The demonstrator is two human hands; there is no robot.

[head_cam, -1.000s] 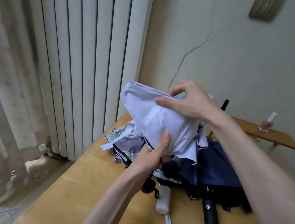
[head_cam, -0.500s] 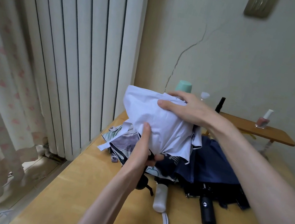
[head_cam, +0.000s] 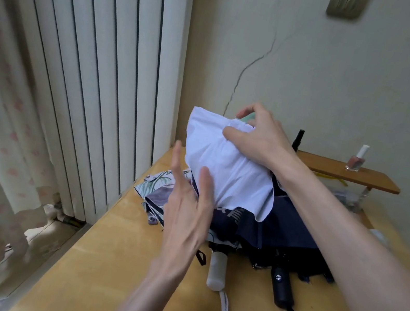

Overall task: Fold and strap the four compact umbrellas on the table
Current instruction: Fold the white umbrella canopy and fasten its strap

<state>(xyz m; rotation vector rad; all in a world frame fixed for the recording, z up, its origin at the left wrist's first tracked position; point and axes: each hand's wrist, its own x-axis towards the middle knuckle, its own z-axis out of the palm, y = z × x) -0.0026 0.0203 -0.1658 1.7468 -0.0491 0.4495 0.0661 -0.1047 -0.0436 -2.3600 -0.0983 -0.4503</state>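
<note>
Head view: left hand [head_cam: 185, 212] has let go of the white umbrella [head_cam: 227, 164], fingers now straight just beside its canopy, while right hand [head_cam: 259, 137] still clutches its top above the other umbrellas [head_cam: 285, 224] on the surface [head_cam: 124, 264]; probably a regrip, with folding unfinished and the strap not yet closed.

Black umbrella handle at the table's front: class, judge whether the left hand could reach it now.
Probably yes. The left hand is open and holds nothing, and the black handle lies uncovered on the table; only the white handle lies between, low enough to pass over.
</note>
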